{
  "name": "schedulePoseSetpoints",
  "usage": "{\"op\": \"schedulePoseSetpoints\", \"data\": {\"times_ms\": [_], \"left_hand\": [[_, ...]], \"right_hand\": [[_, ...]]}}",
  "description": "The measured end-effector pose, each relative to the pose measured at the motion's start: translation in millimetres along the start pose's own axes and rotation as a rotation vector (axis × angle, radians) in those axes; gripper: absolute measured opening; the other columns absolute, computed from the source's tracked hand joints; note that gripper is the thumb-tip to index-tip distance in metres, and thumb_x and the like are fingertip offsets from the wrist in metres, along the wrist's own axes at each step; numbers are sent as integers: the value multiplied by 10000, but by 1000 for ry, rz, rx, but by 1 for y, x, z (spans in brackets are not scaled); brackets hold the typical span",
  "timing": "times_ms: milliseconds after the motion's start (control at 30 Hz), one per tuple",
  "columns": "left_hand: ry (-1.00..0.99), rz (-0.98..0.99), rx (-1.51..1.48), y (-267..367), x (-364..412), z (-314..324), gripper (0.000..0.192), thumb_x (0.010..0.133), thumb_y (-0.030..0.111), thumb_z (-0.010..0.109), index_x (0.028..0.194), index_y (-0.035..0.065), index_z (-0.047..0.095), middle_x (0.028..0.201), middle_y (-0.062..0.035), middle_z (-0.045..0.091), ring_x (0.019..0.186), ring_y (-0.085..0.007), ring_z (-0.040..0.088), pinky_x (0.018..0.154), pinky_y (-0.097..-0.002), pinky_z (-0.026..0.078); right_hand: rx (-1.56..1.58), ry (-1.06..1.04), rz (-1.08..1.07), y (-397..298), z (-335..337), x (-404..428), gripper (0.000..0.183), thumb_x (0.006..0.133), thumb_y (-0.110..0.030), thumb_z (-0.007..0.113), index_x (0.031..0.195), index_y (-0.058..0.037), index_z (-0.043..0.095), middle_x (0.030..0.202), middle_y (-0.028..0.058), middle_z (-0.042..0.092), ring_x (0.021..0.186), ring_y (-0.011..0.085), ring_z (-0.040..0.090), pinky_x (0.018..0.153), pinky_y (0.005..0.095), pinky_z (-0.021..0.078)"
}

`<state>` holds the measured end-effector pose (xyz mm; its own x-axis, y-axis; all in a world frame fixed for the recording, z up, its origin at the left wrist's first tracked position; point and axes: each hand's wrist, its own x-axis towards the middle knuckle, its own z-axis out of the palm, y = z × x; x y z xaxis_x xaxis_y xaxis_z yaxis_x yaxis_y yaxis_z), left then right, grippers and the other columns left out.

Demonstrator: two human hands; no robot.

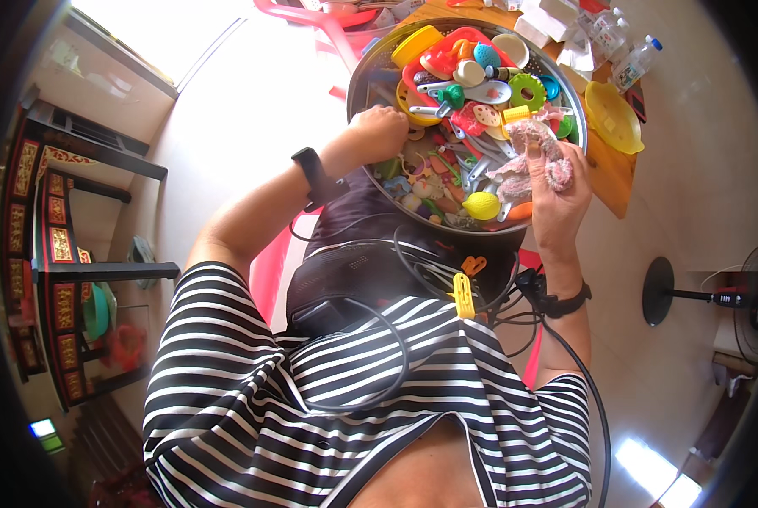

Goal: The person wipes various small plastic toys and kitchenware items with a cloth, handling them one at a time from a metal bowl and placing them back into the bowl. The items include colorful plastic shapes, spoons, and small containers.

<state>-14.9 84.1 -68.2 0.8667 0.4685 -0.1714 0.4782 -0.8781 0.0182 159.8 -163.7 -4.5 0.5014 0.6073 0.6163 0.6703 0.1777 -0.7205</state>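
In front of me, above my lap, sits a round metal basin (463, 231) filled with toy food and utensils, partly in water. My right hand (560, 187) grips a fluffy pink and grey cloth (525, 155) over the basin's right side. At the left side of the basin, my left hand (381, 131) is curled inward; its fingertips are hidden, so what it holds cannot be made out. A toy lemon (481, 206) lies near the front wall. Higher up are a green toy ring (527, 93), a white toy spoon (488, 93) and a red plastic basket (411, 79).
Beyond the basin is a wooden table (611, 184) with a yellow plastic lid (614, 117) and plastic bottles (635, 63). Black cables (407, 343) cross my lap, near a yellow clip (463, 296). A pedestal fan (658, 291) stands at right, carved dark furniture (61, 244) at left.
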Motion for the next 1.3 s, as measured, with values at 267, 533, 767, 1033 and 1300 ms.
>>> {"op": "schedulePoseSetpoints", "data": {"times_ms": [267, 533, 767, 1033, 1300], "left_hand": [[-153, -54, 18, 14, -8, -15, 297, 930, 192, 602, 1122, 27, 757, 1185, -181, 741, 1113, -343, 719, 908, -435, 587], [-204, 197, 48, 19, 2, 5, 324, 951, 257, 606, 966, -36, 742, 954, -226, 753, 938, -410, 739, 853, -470, 594], [-231, 328, -158, 8, 8, 21, 253, 854, 214, 659, 950, -14, 713, 907, -237, 734, 891, -413, 720, 797, -481, 571], [-278, 137, -358, 11, 7, 15, 285, 873, 291, 671, 958, 29, 742, 874, -201, 719, 828, -373, 701, 763, -475, 548], [-295, -34, -224, 25, 1, -2, 374, 880, 394, 698, 1007, 54, 784, 1022, -187, 760, 985, -372, 735, 824, -476, 586]], "right_hand": [[-38, -14, 57, -1, 1, -1, 219, 920, -89, 793, 1084, 9, 684, 1007, 117, 669, 957, 288, 650, 923, 372, 494], [-40, -5, 47, 1, 4, -2, 249, 903, -111, 816, 1078, 13, 688, 1021, 125, 662, 944, 296, 652, 853, 370, 515], [-22, -4, 56, 2, 2, 0, 240, 911, -100, 808, 1086, 14, 689, 1029, 122, 667, 949, 277, 656, 865, 354, 517], [56, -13, 100, 4, 0, 2, 217, 945, -80, 773, 1118, 20, 690, 1044, 99, 674, 940, 221, 646, 856, 316, 511], [44, -22, 90, 2, 0, 1, 226, 943, -96, 781, 1116, 21, 695, 1037, 102, 667, 937, 233, 645, 850, 321, 507]]}}
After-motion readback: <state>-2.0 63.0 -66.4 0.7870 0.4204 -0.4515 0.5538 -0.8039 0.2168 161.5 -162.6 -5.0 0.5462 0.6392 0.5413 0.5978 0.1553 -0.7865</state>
